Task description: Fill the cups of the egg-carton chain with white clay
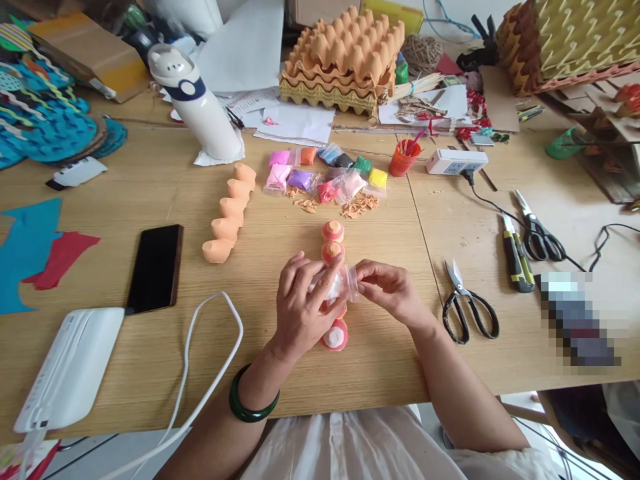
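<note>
Over the middle of the table, my left hand (300, 310) holds a small clear plastic bag (347, 285) with white, soft-looking stuff in it. The thumb and fingers of my right hand (393, 287) pinch the bag's edge from the right. Beneath the bag runs a row of egg-carton cups (333, 232) coated in pinkish red, partly hidden by my left hand. The nearest cup (334, 335) has a white patch on top. A second strip of bare orange carton cups (231, 212) lies to the left.
Coloured clay packets (301, 179) and carton scraps (359, 205) lie beyond the row. Scissors (461, 293), a utility knife (517, 257) and a power strip (457, 162) are on the right. Left are a black phone (156, 267), a white power bank (70, 367) and a looped cable (187, 353).
</note>
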Available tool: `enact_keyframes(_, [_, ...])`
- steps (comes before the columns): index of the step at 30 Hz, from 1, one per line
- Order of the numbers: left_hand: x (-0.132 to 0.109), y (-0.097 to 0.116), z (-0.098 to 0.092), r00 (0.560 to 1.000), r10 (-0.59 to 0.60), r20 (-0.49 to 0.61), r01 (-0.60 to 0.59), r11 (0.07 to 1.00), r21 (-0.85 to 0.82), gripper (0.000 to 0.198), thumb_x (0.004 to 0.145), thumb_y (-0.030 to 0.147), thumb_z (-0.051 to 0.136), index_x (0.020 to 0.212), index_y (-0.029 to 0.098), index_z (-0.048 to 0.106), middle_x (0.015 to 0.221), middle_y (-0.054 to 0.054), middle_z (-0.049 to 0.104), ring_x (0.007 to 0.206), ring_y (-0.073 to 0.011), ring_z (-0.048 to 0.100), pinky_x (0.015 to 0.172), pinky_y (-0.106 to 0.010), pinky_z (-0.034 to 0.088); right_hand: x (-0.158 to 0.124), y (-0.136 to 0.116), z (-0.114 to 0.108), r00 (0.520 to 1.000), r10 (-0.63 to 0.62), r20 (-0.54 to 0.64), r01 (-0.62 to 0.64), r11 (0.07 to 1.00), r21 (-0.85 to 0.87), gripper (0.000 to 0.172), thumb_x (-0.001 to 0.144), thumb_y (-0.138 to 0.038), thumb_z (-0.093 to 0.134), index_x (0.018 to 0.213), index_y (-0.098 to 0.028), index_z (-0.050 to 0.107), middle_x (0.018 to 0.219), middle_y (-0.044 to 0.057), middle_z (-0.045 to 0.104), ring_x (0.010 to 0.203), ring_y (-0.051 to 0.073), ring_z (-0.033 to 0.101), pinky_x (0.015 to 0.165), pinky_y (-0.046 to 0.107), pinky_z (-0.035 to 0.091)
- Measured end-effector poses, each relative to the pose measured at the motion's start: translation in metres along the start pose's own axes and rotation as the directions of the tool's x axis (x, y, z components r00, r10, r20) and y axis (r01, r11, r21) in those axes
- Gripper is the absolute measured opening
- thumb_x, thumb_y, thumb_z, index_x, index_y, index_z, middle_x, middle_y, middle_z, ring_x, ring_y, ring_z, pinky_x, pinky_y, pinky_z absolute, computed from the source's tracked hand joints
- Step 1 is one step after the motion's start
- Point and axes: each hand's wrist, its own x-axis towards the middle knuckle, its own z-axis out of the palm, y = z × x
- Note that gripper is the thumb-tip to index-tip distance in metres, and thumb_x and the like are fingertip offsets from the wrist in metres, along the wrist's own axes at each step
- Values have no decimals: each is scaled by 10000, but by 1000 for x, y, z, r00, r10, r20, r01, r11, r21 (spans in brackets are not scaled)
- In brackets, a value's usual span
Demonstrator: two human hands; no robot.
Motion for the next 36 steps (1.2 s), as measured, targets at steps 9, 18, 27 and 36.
enact_keyframes(9, [1,3,-1,1000,-8,-27,5,996,-85,619,866,96,762,1465,172,630,1107,-85,690,1080,-242,674,1162,-426,536,-1,1,4,998,-12,-65,3,991,-133,345,960,-517,800,864,-200,706,896,49,730,827,177,680,801,319,585])
enact_keyframes(18, [0,-1,0,1000,18,8,-17,998,-65,675,860,95,779,1509,171,610,1126,-96,712,1117,-252,681,1144,-412,542,0,0,5,999,51,13,-50,995,-90,367,957,-552,796,889,-192,768,904,53,788,844,189,720,818,321,602])
enact_keyframes(27, [2,4,-9,995,4,-103,-26,978,-208,451,994,362,723,1405,202,628,1243,-132,749,1184,-288,729,1084,-458,591,-7,5,13,866,-355,-353,227,907,-355,229,1040,-375,708,852,-245,685,889,56,732,835,208,689,774,372,582])
enact_keyframes(36, [9,15,-2,993,-111,50,121,948,-295,263,1078,384,615,864,234,578,772,-17,693,764,-193,634,729,-316,515,-7,21,26,672,-738,65,524,412,-745,179,999,-130,660,1105,-272,690,1001,92,805,817,230,733,684,381,600])
